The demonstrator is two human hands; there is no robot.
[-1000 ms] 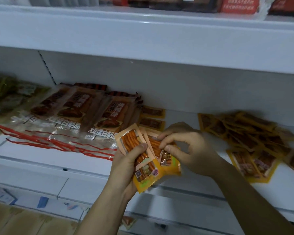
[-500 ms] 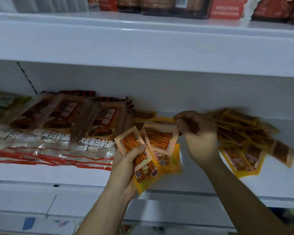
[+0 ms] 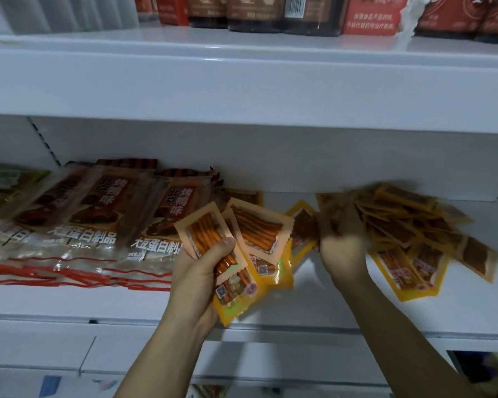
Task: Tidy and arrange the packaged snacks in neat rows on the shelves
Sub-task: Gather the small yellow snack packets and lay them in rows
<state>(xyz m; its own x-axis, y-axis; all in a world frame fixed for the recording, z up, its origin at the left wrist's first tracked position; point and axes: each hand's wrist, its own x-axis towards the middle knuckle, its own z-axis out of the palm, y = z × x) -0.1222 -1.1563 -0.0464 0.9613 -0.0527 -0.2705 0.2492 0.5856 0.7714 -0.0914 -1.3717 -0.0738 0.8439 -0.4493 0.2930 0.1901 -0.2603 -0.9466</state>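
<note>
Left hand (image 3: pixel 202 271) grips fanned packets (image 3: pixel 242 248) | right hand (image 3: pixel 339 239) on loose pile (image 3: pixel 408 225)

Packets (image 3: pixel 406 225): glossy plastic film, crimped edges. Bags (image 3: pixel 104 225): clear shiny plastic. Shelf (image 3: pixel 299 300): smooth white, semi-gloss.

A white shelf (image 3: pixel 314 305) carries the goods. Toward its left end, large clear bags of brown snacks (image 3: pixel 98 214) lie overlapping in a row, their red-striped bottoms reaching near the front edge. At the far left edge lies a greenish packet (image 3: pixel 3 182), blurred. Toward the right end, a loose heap of small yellow snack packets (image 3: pixel 414 234) lies scattered from the back wall toward the front. Above, another white shelf (image 3: pixel 242 41) holds red and brown boxes (image 3: pixel 285 12) along its back.
</note>
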